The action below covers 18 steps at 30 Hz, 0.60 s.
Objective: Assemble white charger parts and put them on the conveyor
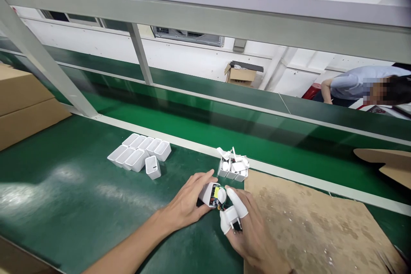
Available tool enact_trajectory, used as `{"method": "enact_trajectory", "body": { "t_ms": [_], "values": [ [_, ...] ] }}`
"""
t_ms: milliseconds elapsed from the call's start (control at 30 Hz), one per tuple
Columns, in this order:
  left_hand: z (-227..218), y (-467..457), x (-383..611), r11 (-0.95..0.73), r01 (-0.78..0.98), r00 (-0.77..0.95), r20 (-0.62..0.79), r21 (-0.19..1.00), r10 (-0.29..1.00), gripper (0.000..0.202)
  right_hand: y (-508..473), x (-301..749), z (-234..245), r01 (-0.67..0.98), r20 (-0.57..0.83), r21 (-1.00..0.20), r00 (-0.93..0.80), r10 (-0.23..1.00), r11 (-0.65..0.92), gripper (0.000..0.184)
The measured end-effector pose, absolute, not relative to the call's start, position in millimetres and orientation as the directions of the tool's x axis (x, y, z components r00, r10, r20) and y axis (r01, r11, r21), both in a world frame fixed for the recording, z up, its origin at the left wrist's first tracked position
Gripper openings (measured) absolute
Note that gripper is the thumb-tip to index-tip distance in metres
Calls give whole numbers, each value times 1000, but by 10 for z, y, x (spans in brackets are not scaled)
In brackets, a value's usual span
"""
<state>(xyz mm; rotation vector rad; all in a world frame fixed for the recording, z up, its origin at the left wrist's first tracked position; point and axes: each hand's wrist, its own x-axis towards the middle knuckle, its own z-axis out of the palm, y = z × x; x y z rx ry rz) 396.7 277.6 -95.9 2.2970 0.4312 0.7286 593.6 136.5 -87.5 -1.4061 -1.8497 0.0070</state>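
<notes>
My left hand [188,201] is closed around a white charger shell [210,192] whose open end shows a circuit board with a yellow part. Against that open end, my right hand [247,233], with white finger cots on thumb and forefinger, pinches a white plug cap [231,217] with metal pins. Both hands hover low over the green work surface [64,197]. Just behind them stands a small cluster of assembled white chargers [233,167]. To the left lie several empty white shells [139,154] in two rows.
A brown cardboard sheet [314,227] lies under my right hand, to the right. Cardboard boxes [22,107] stand at the far left. A green conveyor belt [224,124] runs behind the bench under a grey frame [205,13]. Another person [359,85] bends at the far right.
</notes>
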Motion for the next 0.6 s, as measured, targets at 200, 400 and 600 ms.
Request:
{"method": "enact_trajectory", "body": {
  "t_ms": [200,400,600],
  "values": [
    [-940,2772,3975,-724,85,781,405,685,475,89,1351,5916,-874,834,584,-391,-102,806,389,66],
    [-913,2764,3973,-723,83,789,398,686,469,89,1332,5916,-939,835,554,-389,-125,823,389,71],
    [-878,2732,3962,-621,41,850,299,782,433,96,1357,5926,-860,809,520,-430,-141,842,400,69]
  ]
}}
